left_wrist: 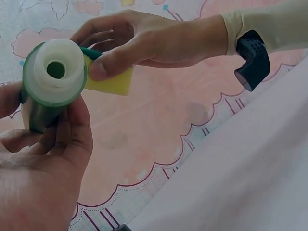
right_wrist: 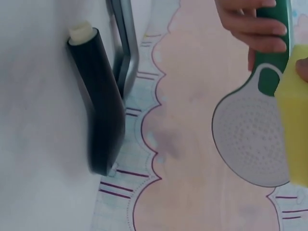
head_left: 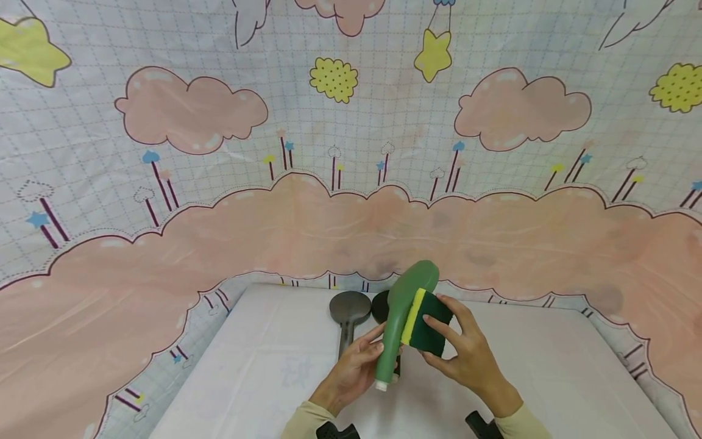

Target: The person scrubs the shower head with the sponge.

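Note:
My left hand [head_left: 351,372] grips the handle of a green shower head [head_left: 412,286], which is held up at a tilt with its head away from me. The handle's white hollow end [left_wrist: 72,50] faces the left wrist camera. A pale spray face [right_wrist: 248,137] with small holes shows in the right wrist view. In my right hand [head_left: 477,356] is a sponge [head_left: 437,332], yellow with a dark green scouring side, pinched between thumb and fingers. Its yellow side is turned toward the shower head and overlaps it; whether they touch I cannot tell.
A grey shower head [head_left: 350,306] lies on the white table [head_left: 247,366] behind my left hand. Beside it is a black shower head [right_wrist: 98,106], partly hidden by the green one in the head view. A cloud-patterned cloth [head_left: 351,231] hangs behind the table.

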{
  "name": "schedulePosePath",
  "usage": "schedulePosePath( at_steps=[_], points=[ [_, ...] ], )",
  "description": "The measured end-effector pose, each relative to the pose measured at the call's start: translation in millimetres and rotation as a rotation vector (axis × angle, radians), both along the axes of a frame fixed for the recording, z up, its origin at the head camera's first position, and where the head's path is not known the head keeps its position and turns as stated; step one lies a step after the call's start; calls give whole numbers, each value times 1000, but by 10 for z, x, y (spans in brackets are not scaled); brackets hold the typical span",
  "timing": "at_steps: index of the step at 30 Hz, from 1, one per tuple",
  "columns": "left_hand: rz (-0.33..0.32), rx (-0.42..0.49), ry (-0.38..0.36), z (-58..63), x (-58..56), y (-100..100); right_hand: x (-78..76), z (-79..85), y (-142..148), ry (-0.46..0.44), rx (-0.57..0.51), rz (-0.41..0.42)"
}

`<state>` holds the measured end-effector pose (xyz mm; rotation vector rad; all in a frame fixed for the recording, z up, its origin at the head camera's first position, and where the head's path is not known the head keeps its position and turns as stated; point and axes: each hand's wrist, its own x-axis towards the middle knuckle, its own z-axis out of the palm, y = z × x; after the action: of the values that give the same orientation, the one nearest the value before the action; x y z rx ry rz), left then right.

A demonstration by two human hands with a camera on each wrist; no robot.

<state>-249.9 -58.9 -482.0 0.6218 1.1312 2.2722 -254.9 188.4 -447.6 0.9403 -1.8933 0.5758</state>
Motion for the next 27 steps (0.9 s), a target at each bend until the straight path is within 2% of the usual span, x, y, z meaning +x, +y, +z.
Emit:
schedulePosePath(
  at_steps=[12,21,27],
  points=[
    [-32,-21,10,-3,40,-78,-46,70,133,-5,-50,-18],
    [-88,27,10,-47,51,-124,-70,90,258,-76,-92,-105],
    [-89,19,28,-35,44,-127,-103,108,309,-89,-124,-113]
  ],
)
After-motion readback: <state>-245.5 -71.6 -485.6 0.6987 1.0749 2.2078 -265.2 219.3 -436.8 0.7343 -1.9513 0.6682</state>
